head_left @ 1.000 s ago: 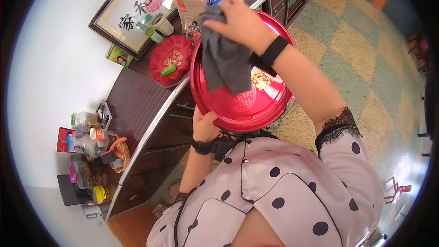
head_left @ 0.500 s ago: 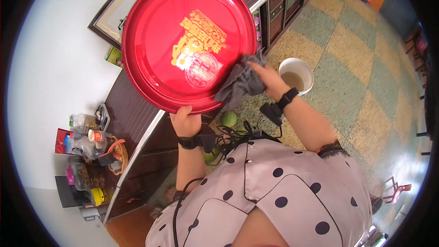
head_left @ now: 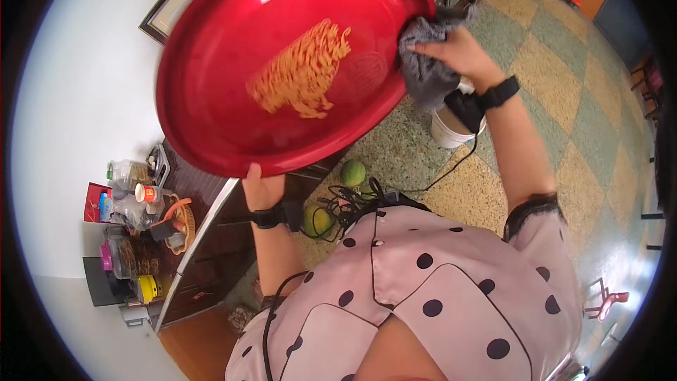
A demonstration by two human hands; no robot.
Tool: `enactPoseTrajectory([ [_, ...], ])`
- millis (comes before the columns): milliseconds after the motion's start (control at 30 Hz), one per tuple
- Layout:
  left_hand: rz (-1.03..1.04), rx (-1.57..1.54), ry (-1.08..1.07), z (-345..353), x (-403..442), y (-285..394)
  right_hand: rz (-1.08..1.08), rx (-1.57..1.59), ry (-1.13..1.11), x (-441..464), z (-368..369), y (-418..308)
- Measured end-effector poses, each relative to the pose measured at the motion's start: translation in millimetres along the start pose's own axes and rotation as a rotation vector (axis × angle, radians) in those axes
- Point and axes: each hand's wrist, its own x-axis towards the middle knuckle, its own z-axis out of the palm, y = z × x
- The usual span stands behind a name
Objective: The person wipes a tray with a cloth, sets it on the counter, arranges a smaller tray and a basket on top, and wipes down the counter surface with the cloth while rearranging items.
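Observation:
A large round red tray (head_left: 218,99) with golden lettering hangs tilted in the air before me. My left hand (head_left: 264,189) grips its lower rim, the thumb on the inner side and the other fingers hidden behind. At the tray's right edge, my right hand (head_left: 465,56) is closed on a crumpled grey cloth (head_left: 427,63), which lies against the rim. Both wrists wear black straps with small dark devices attached.
Below my right forearm a white bucket (head_left: 451,130) stands on the checkered floor (head_left: 522,162). Green melons (head_left: 352,172) and black cables (head_left: 360,204) lie near my body. At left, a dark cabinet top (head_left: 201,187) carries jars, a paper cup (head_left: 147,192) and a basket (head_left: 185,226).
The tray has tilted and turned, its lettering now at another angle. My right hand and the cloth have moved up and right along the rim; my left hand has shifted slightly left.

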Motion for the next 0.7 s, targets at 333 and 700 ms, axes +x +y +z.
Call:
enactPoseTrajectory([
  [333, 0.004, 0.459, 0.059, 20, 0, -33, -0.757, -0.958, 0.001, 44, 10, -54],
  [700, -0.010, 0.375, 0.287, 25, 6, -45, -0.426, -0.656, 0.195, 26, -5, 26],
])
